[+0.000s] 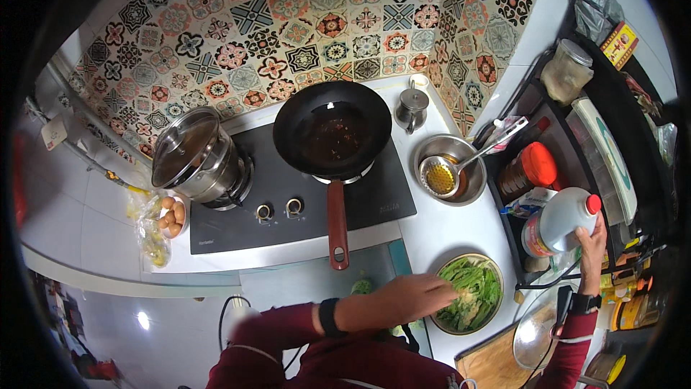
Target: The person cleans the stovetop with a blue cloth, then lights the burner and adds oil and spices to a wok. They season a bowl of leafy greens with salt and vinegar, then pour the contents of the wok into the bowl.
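My right hand (593, 246) is closed around the handle side of a large plastic jug (559, 221) with a red cap, at the black shelf on the right. My left hand (402, 302) reaches over the left edge of a bowl (500, 302) of chopped leafy greens (469, 281) with a pale minced topping; its fingertips are hidden from clear sight, so whether they pinch anything is unclear. Behind, a black wok (332, 130) with a reddish handle rests on the right burner, with oily residue inside. A perforated skimmer (440, 176) lies across a steel bowl (478, 186) containing amber liquid.
A lidded steel pot (208, 173) stands on the gas hob's (280, 173) left burner, beside a bowl of eggs (173, 217). A small metal pot (412, 108) stands behind the steel bowl. A glass lid (537, 335) lies over a wooden board (488, 354). Jars crowd the black shelf (507, 221).
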